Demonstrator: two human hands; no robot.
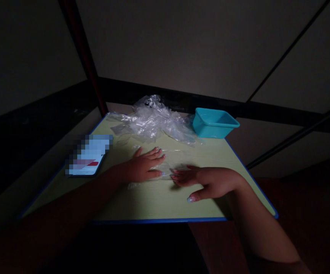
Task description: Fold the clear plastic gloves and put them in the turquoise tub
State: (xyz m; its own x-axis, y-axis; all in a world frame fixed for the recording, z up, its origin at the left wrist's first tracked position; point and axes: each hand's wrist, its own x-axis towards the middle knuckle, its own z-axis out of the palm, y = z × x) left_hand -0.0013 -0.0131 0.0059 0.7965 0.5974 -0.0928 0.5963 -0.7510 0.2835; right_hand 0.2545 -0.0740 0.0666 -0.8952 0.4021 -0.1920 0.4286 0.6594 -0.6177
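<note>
Here we see a clear plastic sheet (165, 165), maybe a thin bag, lying flat on the table (153, 199), roughly in the middle and nearer the front edge than the back. It is see-through and hard to trace in the dim light; only some glints and creased edges show. Its long axis seems to run left to right, across our view. Both hands sit on top of it, so neither is clearly nearer. Our left hand (143, 166) presses palm down on the left part, fingers spread flat and pointing right. Our right hand (207, 182) comes in from the right, fingertips (177, 176) down on the sheet, thumb out to the side toward us. Neither hand is closed around anything; both are spread, flat on the film. The fingertips of the two hands are just beside each other, not touching as far as we can tell.

Behind the sheet, toward the far edge, a crumpled pile of clear plastic (153, 120). Just right of it, a turquoise bin (214, 122) at the far right corner, touching or nearly touching the pile. On the left of the table, a phone (87, 160), screen blurred out. The room around is dark.
</note>
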